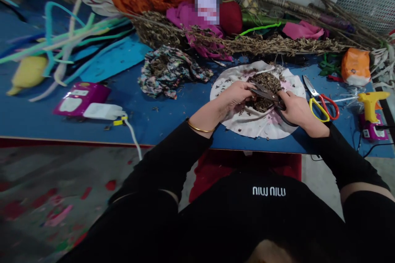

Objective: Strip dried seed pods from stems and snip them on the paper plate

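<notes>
A pile of chopped dried plant [268,82] lies on a round white cloth [226,80] in front of me. My right hand [294,109] grips dark-handled scissors [265,92], whose blades point left across the pile. Close to the blade tips, my left hand [237,94] is closed in a pinch at the left side of the pile. What its fingers hold is too small and partly hidden to make out. Dark plant crumbs are scattered over the cloth.
Scissors with red and yellow handles [324,104] lie right of the cloth, near a yellow glue gun [368,102]. Left are a patterned cloth bundle [169,70], a purple box [82,98] and a white charger [103,111]. Dried branches [262,45] line the back.
</notes>
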`<state>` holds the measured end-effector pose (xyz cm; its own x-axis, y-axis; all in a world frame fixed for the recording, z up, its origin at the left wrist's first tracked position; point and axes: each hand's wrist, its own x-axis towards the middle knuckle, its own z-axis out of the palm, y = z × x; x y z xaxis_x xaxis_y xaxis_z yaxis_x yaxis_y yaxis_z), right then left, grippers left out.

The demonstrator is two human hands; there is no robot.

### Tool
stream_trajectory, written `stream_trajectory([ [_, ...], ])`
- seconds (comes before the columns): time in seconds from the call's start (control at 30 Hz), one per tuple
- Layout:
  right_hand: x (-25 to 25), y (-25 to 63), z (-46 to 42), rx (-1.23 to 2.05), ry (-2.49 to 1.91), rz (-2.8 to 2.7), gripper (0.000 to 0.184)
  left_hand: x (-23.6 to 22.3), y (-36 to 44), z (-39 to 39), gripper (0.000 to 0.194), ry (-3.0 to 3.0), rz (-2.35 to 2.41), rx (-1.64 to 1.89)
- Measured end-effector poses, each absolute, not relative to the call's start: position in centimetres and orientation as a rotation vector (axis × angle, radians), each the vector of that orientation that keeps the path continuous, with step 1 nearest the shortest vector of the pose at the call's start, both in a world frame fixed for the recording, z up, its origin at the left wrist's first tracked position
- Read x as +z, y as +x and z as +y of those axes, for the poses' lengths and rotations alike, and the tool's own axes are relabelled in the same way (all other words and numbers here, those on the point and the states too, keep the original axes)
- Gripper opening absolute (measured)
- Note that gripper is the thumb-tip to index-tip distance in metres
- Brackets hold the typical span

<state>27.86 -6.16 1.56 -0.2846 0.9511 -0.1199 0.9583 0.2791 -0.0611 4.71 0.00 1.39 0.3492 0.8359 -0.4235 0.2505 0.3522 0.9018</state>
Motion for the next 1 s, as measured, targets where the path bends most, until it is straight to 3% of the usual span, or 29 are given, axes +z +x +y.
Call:
stream_trajectory([
  [0.53, 1.7, 28.2, -6.1, -0.201, 1.872, 2.501, 0.061, 1.9, 4.3, -0.3, 0.012, 1.185, 1.093, 0.577],
  [0.83, 1.6, 28.1, -6.2, -0.239, 1.838, 2.484, 0.054, 1.9, 4.1, -0.6, 0.004, 1.152, 1.140, 0.568],
  [1.0, 1.3, 28.5, -6.1, -0.241, 1.862, 2.525, 0.053, 1.4, 3.9, -0.2, 0.013, 1.251, 1.158, 0.548],
])
